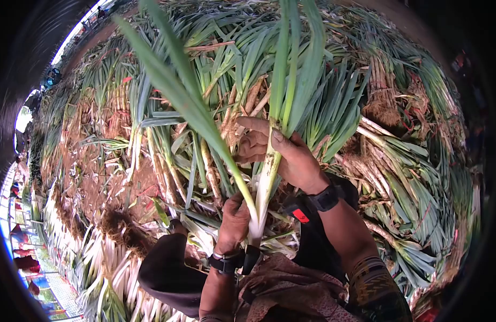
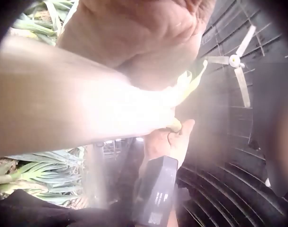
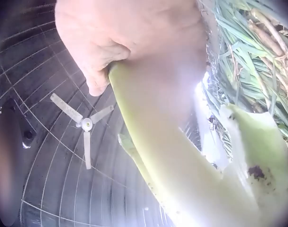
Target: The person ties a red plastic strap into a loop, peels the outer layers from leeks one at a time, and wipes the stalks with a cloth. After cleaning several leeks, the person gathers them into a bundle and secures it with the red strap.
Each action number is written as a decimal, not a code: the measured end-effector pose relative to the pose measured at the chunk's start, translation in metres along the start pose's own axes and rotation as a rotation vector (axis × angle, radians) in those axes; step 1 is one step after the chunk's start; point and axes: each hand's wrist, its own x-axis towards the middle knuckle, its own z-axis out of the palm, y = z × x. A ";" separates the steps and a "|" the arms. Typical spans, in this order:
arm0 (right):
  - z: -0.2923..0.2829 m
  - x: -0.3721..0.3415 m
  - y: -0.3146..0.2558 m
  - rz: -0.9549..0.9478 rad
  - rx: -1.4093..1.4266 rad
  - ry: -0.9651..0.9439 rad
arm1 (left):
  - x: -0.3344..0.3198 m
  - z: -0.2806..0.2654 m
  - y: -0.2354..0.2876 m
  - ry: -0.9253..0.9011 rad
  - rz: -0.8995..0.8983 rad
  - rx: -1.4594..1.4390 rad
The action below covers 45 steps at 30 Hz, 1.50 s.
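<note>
A leek (image 1: pixel 267 180) with a white lower stem and long green leaves stands tilted in front of the person in the head view. The left hand (image 1: pixel 234 222) grips its white base, where a green leaf (image 1: pixel 205 126) splays away to the left. Higher up, the right hand (image 1: pixel 291 155) has its thumb against the stem and its fingers behind it. In the left wrist view the pale stem (image 2: pixel 87 104) crosses below the left palm (image 2: pixel 134 38). The right wrist view shows the right hand (image 3: pixel 130 38) pinching a light green layer (image 3: pixel 148 127).
Leeks (image 1: pixel 409 177) lie in heaps all around, some in bundles. Bare brown soil (image 1: pixel 97 182) strewn with scraps lies at the left. White-stemmed leeks (image 1: pixel 103 257) with a clump of roots (image 1: pixel 122 233) are at the lower left. The person's dark-clothed knee (image 1: pixel 167 273) is near the left forearm.
</note>
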 end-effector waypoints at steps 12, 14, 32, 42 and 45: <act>0.012 -0.003 0.005 0.104 0.081 -0.031 | 0.022 -0.047 -0.047 0.338 -0.249 -0.388; 0.009 -0.003 -0.002 0.038 0.069 0.027 | 0.012 -0.077 -0.076 0.330 -0.010 0.564; 0.021 -0.034 0.008 -0.213 0.053 0.626 | 0.005 -0.220 -0.114 0.651 -0.240 1.565; 0.002 -0.016 -0.089 -0.295 0.126 0.506 | -0.005 -0.219 -0.082 0.548 0.082 0.244; 0.007 -0.007 -0.074 -0.268 0.153 0.461 | -0.003 -0.081 0.018 0.016 0.325 0.217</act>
